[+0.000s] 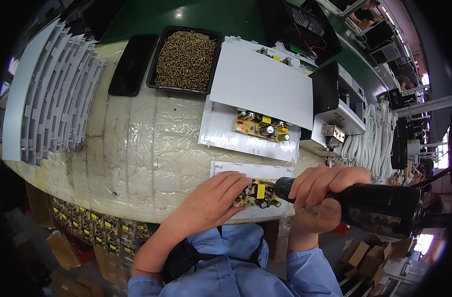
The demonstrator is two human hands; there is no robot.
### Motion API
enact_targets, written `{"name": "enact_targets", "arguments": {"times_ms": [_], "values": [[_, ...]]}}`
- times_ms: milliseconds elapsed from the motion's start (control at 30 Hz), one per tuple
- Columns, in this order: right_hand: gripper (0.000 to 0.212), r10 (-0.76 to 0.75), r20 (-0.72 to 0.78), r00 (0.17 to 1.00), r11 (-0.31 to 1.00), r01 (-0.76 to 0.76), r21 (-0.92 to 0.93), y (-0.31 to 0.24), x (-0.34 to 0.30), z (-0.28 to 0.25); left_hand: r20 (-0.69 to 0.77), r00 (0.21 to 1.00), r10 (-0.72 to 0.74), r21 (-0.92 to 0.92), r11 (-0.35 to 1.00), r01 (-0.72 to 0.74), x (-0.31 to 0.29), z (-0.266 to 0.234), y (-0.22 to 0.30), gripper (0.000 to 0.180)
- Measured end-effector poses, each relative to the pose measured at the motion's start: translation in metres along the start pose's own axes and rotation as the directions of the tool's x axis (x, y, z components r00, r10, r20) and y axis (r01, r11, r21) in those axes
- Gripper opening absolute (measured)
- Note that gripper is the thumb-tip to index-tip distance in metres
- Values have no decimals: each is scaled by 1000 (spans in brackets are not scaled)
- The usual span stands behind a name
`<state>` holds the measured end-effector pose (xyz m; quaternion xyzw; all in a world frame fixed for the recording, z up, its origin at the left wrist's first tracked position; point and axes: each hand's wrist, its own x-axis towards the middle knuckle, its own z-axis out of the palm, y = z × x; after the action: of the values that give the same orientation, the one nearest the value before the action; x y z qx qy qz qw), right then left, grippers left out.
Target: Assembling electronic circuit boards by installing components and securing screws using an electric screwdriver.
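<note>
My right hand (317, 193) is wrapped round a black electric screwdriver (379, 205), which lies nearly level and points left. Its tip meets the upper part of a small circuit board (260, 193) with a yellow transformer and capacitors. The board sits in a white plastic housing piece (226, 168) at the table's near edge. My left hand (208, 200) holds the board's left end, fingers along its upper side and thumb near the lower one. Whether a screw sits under the tip is too small to tell.
Farther back, another circuit board (260, 127) lies in a white housing under a white panel (263, 81). A black tray of brass screws (185, 62), a black phone (133, 64) and stacked white housings (57, 94) stand leftward. A black-and-white machine (337, 104) and white cables (372, 143) are right.
</note>
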<state>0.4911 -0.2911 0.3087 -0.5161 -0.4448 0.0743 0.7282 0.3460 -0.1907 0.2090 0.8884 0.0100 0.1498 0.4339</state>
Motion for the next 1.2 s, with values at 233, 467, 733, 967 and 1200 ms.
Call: {"name": "enact_targets", "arguments": {"times_ms": [233,467,733,967,1200], "values": [[33,-66,265,962,965,-6,260,7,8,-21,-14,1000,0,-16,1000,0,1,1,0,62],[33,-77,311,947,942,-32,333,12,12,-25,27,1000,6,16,1000,-7,2,-3,1,56],[33,-56,476,877,888,-175,426,11,23,-32,41,999,-8,8,1000,8,2,-3,2,55],[27,-57,478,876,834,-222,506,18,26,-34,-16,1000,-12,-16,1000,11,0,2,0,64],[30,-178,650,738,891,-159,425,19,37,-33,-34,999,-5,-30,1000,4,0,4,-3,64]]}}
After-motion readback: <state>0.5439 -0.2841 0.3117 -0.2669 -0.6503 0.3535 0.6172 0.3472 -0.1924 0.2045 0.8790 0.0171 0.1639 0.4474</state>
